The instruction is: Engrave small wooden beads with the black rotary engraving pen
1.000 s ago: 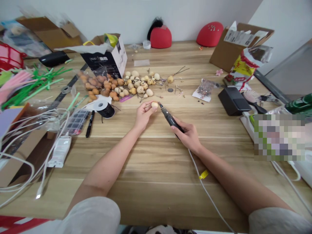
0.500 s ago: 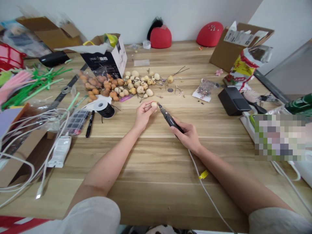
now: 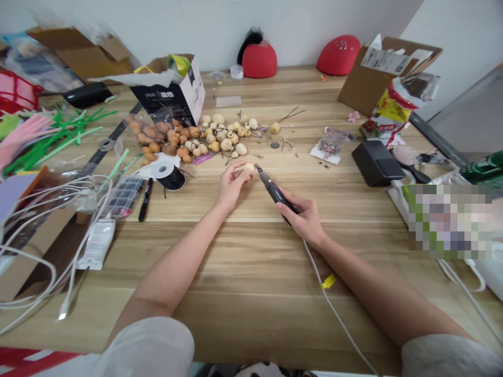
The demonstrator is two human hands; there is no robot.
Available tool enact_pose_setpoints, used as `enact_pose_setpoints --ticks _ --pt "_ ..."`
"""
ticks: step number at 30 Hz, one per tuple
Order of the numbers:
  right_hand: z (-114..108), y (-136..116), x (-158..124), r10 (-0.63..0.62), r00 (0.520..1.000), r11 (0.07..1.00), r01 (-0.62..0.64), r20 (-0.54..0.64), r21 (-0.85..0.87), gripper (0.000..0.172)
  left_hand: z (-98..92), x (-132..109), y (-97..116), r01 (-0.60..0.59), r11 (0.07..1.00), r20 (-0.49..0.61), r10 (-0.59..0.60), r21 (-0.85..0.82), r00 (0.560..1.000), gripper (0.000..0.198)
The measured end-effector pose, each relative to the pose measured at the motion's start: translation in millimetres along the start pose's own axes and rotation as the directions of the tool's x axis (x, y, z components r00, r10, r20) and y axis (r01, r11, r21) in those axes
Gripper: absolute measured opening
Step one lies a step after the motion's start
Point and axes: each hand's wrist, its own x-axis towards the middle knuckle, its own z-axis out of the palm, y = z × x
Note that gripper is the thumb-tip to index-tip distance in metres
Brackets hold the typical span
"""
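Observation:
My left hand pinches a small pale round nut between its fingertips, just above the wooden table. My right hand is wrapped round a black pen-shaped rotary tool, whose tip sits right beside the nut. A white cord with a yellow tag runs from the tool toward me. Behind my hands lies a heap of pale and brown nuts.
A dark open box stands behind the nuts. At the left are green sticks, white cables, a black thread spool and a marker. On the right sit a black case, a cardboard box and a hairbrush.
The nut has turned slightly in my left fingers; the tool tip stays next to it. Both arms have hardly moved.

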Motion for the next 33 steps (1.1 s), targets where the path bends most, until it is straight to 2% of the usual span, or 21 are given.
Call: enact_pose_setpoints --ticks 4,10,17,28,33 --pt "-0.8 -0.9 0.5 0.068 0.998 0.997 -0.068 -0.001 0.022 0.057 -0.7 1.2 2.1 0.035 0.999 -0.002 -0.035 -0.022 0.999 0.043" --pt "-0.1 -0.7 0.9 0.056 0.998 0.998 -0.056 -0.009 0.026 0.053 -4.2 6.2 2.5 0.143 0.983 -0.044 -0.149 -0.115 0.988 0.044" --pt "0.2 -1.2 1.2 0.027 0.999 0.999 -0.028 0.019 0.033 0.050 -4.5 3.9 2.7 0.152 0.984 0.031 -0.150 -0.091 0.988 0.042" --pt "0.1 -1.0 1.0 0.013 1.000 1.000 -0.013 0.028 0.014 0.050 -1.6 2.4 2.8 0.159 0.984 0.069 -0.154 -0.083 0.986 0.041" --pt "-0.2 -0.1 0.3 -0.057 0.997 0.998 0.057 0.041 0.010 0.044 -2.0 2.7 0.8 0.148 0.988 0.076 -0.144 -0.053 0.987 0.039"
